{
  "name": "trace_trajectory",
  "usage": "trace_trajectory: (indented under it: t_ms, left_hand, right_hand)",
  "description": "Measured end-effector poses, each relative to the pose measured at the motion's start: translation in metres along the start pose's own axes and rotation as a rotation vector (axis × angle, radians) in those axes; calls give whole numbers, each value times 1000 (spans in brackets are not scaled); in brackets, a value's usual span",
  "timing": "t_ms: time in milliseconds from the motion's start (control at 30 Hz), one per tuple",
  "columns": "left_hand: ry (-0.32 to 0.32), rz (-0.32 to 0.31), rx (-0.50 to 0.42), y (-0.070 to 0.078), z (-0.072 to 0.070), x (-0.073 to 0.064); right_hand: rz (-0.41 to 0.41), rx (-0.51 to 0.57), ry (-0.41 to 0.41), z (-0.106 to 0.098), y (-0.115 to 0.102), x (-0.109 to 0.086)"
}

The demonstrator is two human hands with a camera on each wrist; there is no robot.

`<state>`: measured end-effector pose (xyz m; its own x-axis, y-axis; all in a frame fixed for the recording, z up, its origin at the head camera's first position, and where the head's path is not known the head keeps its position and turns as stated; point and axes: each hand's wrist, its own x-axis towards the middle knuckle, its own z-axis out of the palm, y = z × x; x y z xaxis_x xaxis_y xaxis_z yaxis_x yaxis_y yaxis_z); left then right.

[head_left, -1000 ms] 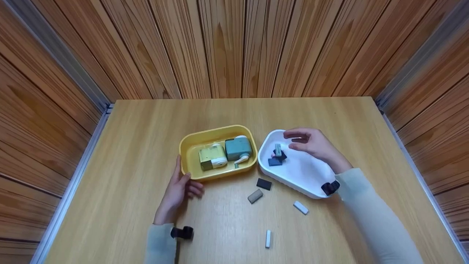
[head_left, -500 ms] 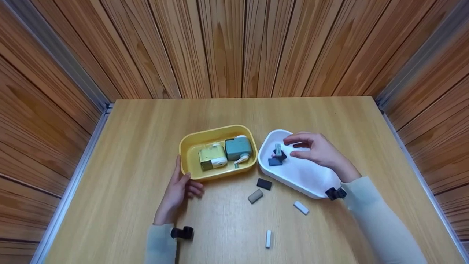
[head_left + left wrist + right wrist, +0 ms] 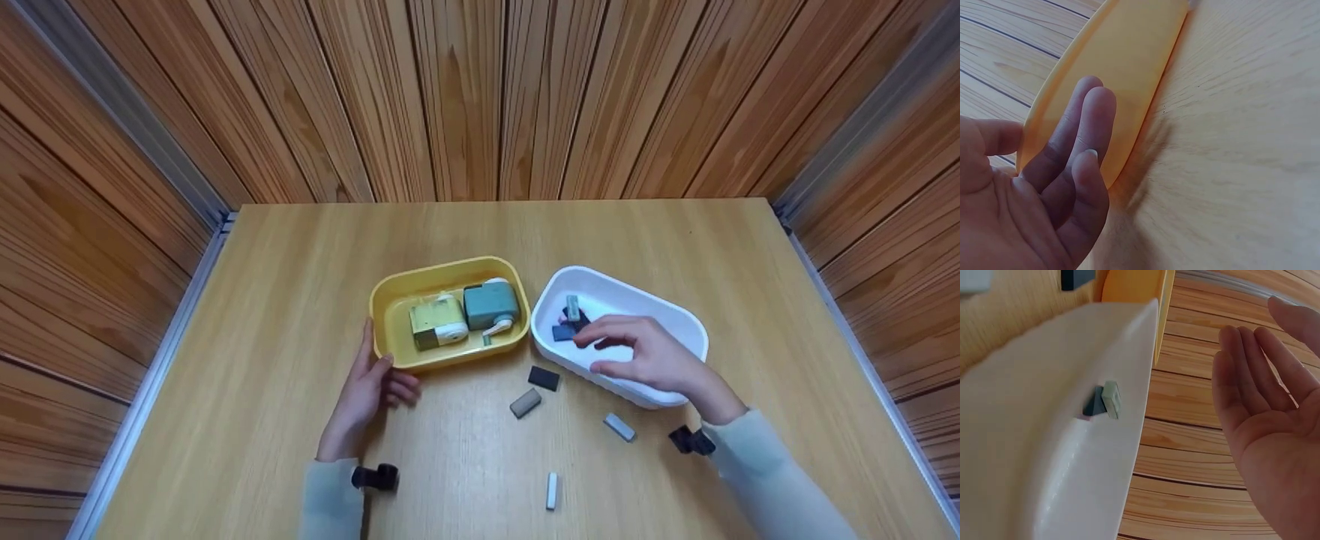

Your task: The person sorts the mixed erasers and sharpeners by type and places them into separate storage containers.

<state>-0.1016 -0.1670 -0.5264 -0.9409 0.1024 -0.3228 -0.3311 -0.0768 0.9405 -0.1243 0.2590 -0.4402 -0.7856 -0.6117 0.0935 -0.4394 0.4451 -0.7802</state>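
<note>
My left hand holds the near left corner of a yellow tray, its thumb and index finger at the rim. In the left wrist view, the other fingers curve loosely beside the tray's outer wall. Inside lie a pale yellow crank pencil sharpener and a teal one. My right hand hovers over the near side of a white tray, fingers relaxed and holding nothing. A pale green block rests there on dark blue blocks, eraser-like in shape, with a bit of pink among them.
On the table in front of the trays lie a black block, a grey block and two whitish blocks, one light blue-white block and one narrow white block. Wood-panelled walls enclose the table.
My right hand has moved from the far side of the white tray towards its near side, uncovering the far rim. My left hand, the trays and the blocks stay in place.
</note>
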Motion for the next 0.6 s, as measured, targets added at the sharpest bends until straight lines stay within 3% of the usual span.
trace_trajectory:
  t_ms: [267, 600]
  left_hand:
    - [12, 19, 2, 1, 1, 0]
    - [17, 21, -6, 0, 3, -1]
  right_hand:
    - [-29, 69, -55, 26, -5, -12]
    - [-55, 120, -207, 60, -6, -23]
